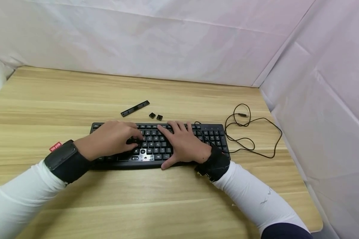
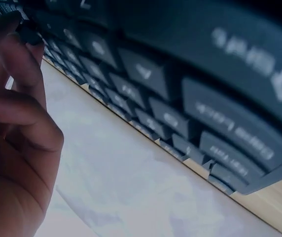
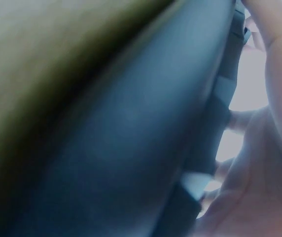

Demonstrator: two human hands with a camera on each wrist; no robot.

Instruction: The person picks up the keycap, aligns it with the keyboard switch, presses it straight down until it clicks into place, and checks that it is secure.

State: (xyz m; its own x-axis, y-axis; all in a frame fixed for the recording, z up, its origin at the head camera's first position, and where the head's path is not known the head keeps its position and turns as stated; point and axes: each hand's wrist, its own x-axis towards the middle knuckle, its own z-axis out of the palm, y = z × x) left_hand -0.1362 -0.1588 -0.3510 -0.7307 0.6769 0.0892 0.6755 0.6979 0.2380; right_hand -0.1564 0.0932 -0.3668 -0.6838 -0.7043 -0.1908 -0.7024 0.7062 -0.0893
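Note:
A black keyboard (image 1: 151, 165) lies on the wooden table, its front edge facing me. My left hand (image 1: 113, 137) is over its left half, thumb and index finger pinching a small black keycap (image 2: 30, 33) just above the rows of keys. Over the right half, my right hand (image 1: 185, 142) rests with spread, fairly straight fingers, the thumb reaching past the front edge. In the row above the front edge, a bare key socket (image 1: 143, 151) shows. Behind the keyboard lie an upturned space bar (image 1: 135, 108) and two loose keycaps (image 1: 152, 115).
The keyboard's thin black cable (image 1: 254, 146) loops over the table at the right, its plug (image 1: 242, 115) lying within the loops. White cloth walls (image 1: 155, 39) stand along the table's back and right edges.

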